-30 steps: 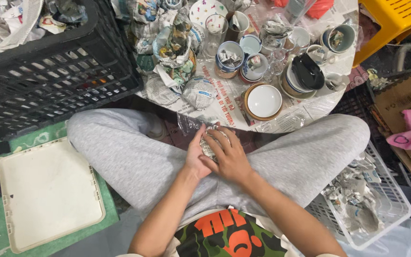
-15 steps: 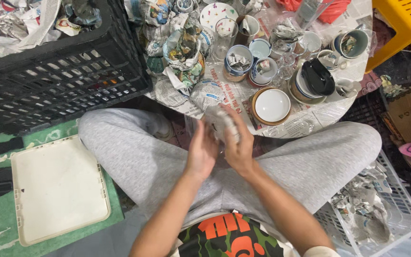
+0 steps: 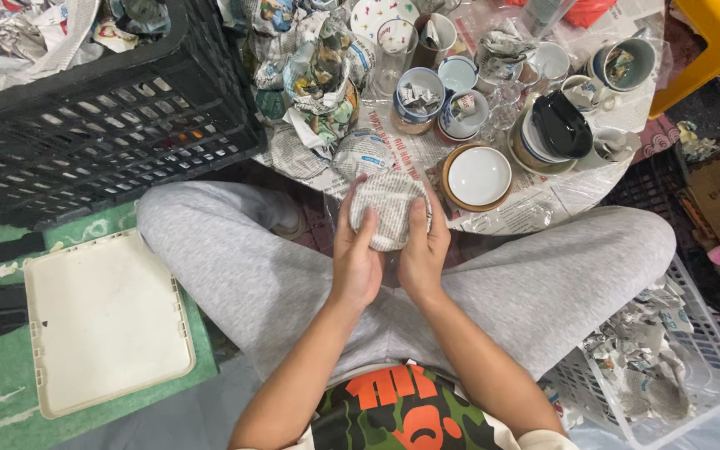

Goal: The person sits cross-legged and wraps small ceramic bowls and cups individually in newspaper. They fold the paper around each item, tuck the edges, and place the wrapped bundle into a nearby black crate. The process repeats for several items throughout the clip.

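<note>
Both my hands hold a round bundle wrapped in newspaper (image 3: 389, 208) above my lap, at the near edge of the low table. My left hand (image 3: 357, 250) cups its left side, thumb and fingers spread up along the paper. My right hand (image 3: 423, 248) grips its right side. What is inside the paper is hidden. Just past the bundle lies another paper-wrapped item (image 3: 362, 152), and to its right a white bowl with a brown rim (image 3: 477, 177).
The newspaper-covered table (image 3: 535, 208) carries several cups, bowls and wrapped pieces, with a black dish (image 3: 562, 125) on a stack. A black crate (image 3: 102, 125) stands at left, a cream tray (image 3: 102, 321) on the green mat, a white basket of crumpled paper (image 3: 668, 367) at right.
My hands rose from my lap toward the table edge, and the item between them is now fully covered in newspaper and held upright.
</note>
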